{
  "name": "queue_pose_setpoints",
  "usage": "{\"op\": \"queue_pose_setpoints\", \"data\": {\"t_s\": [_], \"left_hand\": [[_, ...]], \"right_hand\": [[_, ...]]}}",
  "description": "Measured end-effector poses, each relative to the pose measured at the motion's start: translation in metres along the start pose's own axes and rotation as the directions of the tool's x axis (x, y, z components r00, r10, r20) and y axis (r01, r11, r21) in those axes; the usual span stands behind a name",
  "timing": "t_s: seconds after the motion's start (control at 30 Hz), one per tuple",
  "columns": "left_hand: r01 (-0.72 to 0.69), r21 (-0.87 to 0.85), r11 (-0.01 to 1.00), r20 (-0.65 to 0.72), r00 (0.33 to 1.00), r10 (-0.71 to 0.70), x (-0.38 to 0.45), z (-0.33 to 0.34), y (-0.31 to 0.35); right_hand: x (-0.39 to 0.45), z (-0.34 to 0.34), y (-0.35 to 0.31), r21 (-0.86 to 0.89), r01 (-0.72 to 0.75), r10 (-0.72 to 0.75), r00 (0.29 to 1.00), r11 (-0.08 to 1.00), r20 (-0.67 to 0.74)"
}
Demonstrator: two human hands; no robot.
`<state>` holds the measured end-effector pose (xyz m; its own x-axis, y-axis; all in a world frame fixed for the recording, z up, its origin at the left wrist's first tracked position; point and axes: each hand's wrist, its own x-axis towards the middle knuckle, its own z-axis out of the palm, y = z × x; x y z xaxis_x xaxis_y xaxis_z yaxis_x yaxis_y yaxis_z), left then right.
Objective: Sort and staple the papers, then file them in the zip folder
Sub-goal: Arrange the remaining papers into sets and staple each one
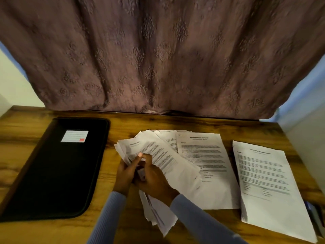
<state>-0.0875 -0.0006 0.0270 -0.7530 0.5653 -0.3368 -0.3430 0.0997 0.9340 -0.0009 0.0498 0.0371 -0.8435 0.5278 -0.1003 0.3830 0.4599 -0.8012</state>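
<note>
A fanned bundle of printed papers (158,152) is held over the middle of the wooden desk (21,131). My left hand (127,170) grips its left edge, thumb on the top sheet. My right hand (153,178) pinches sheets of the same bundle just beside it. More sheets of the bundle hang below my wrists (158,215). One printed page (209,166) lies flat under the bundle's right side. A separate stack of papers (269,187) lies at the right. The black zip folder (58,166), closed, with a white label, lies at the left.
A purple patterned curtain (158,55) hangs behind the desk's far edge. A dark blue object (314,213), partly hidden, sits at the desk's right edge beside the right stack. Bare wood shows between the folder and the papers.
</note>
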Motion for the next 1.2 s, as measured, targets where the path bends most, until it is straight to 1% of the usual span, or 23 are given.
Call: {"op": "queue_pose_setpoints", "data": {"t_s": [0.07,0.1,0.13,0.2,0.23,0.27,0.37,0.4,0.43,0.47,0.53,0.6,0.63,0.73,0.77,0.83,0.87,0.9,0.93,0.97,1.03,1.1,1.2], "left_hand": [[0.004,0.029,1.0,-0.009,1.0,-0.004,0.002,-0.003,0.003],[-0.023,0.018,1.0,-0.004,1.0,0.023,0.003,-0.004,0.005],[-0.053,-0.007,0.999,-0.002,0.999,0.053,0.001,-0.006,0.009],[-0.078,-0.038,0.996,-0.02,0.997,0.077,-0.004,-0.007,0.025],[-0.084,-0.052,0.995,-0.051,0.995,0.082,-0.002,-0.007,0.03],[-0.076,-0.099,0.992,-0.075,0.995,0.068,-0.003,-0.006,0.036],[-0.053,-0.284,0.957,-0.179,0.984,0.001,0.002,-0.004,0.05],[-0.054,-0.343,0.938,-0.182,0.983,-0.011,0.002,-0.004,0.052],[-0.041,-0.394,0.918,-0.172,0.985,-0.03,0.003,-0.003,0.053],[-0.022,-0.425,0.905,-0.146,0.988,-0.044,0.001,-0.002,0.054],[0.015,-0.451,0.893,-0.064,0.997,-0.049,-0.002,0.0,0.052],[0.045,-0.472,0.881,0.018,0.999,-0.042,-0.007,0.001,0.051],[0.066,-0.479,0.875,0.061,0.997,-0.042,-0.007,0.001,0.051],[0.103,-0.518,0.849,0.194,0.981,0.0,-0.004,-0.012,0.055],[0.104,-0.546,0.832,0.228,0.973,0.029,-0.001,-0.022,0.056],[0.177,-0.62,0.764,0.323,0.946,0.042,0.009,-0.042,0.06],[0.231,-0.614,0.755,0.385,0.922,0.031,0.013,-0.049,0.064],[0.248,-0.568,0.785,0.429,0.903,0.025,0.015,-0.052,0.069],[0.214,-0.487,0.847,0.457,0.889,0.038,0.018,-0.052,0.075],[0.135,-0.388,0.912,0.447,0.893,0.059,0.022,-0.049,0.079],[-0.032,-0.149,0.988,0.372,0.924,0.085,0.022,-0.035,0.089],[-0.141,-0.036,0.989,0.306,0.941,0.145,0.02,-0.025,0.092],[-0.228,0.001,0.974,0.29,0.932,0.218,0.015,-0.022,0.084]], "right_hand": [[-0.004,-0.007,0.007,0.156,-0.021,0.023,1.0,0.988,-0.01],[-0.008,-0.014,0.013,0.22,-0.023,0.031,0.999,0.975,-0.03],[-0.011,-0.019,0.017,0.374,-0.059,0.086,0.995,0.926,-0.055],[-0.019,-0.031,0.031,0.534,-0.053,0.173,0.969,0.844,-0.177],[-0.025,-0.036,0.04,0.552,-0.031,0.212,0.94,0.833,-0.267],[-0.03,-0.039,0.048,0.63,-0.024,0.28,0.908,0.776,-0.311],[-0.045,-0.052,0.06,0.576,-0.073,0.4,0.79,0.814,-0.465],[-0.045,-0.056,0.061,0.599,-0.071,0.436,0.753,0.798,-0.492],[-0.043,-0.06,0.059,0.649,-0.061,0.474,0.736,0.758,-0.484],[-0.04,-0.064,0.054,0.724,-0.054,0.521,0.731,0.688,-0.441],[-0.032,-0.075,0.048,0.847,-0.091,0.599,0.746,0.524,-0.29],[-0.027,-0.088,0.039,0.9,-0.121,0.617,0.765,0.419,-0.185],[-0.025,-0.096,0.037,0.9,-0.103,0.605,0.772,0.423,-0.196],[-0.023,-0.119,0.036,0.843,-0.022,0.522,0.794,0.537,-0.312],[-0.024,-0.128,0.036,0.822,-0.006,0.489,0.806,0.57,-0.333],[-0.026,-0.144,0.04,0.804,0.039,0.438,0.822,0.594,-0.363],[-0.028,-0.152,0.039,0.793,0.064,0.409,0.83,0.606,-0.38],[-0.03,-0.159,0.04,0.773,0.091,0.37,0.839,0.628,-0.4],[-0.032,-0.165,0.041,0.751,0.114,0.331,0.847,0.65,-0.416],[-0.034,-0.168,0.041,0.726,0.132,0.289,0.858,0.675,-0.425],[-0.038,-0.172,0.04,0.686,0.149,0.231,0.873,0.712,-0.429],[-0.04,-0.171,0.043,0.647,0.152,0.187,0.886,0.747,-0.425],[-0.045,-0.172,0.048,0.597,0.151,0.127,0.909,0.788,-0.397]]}}
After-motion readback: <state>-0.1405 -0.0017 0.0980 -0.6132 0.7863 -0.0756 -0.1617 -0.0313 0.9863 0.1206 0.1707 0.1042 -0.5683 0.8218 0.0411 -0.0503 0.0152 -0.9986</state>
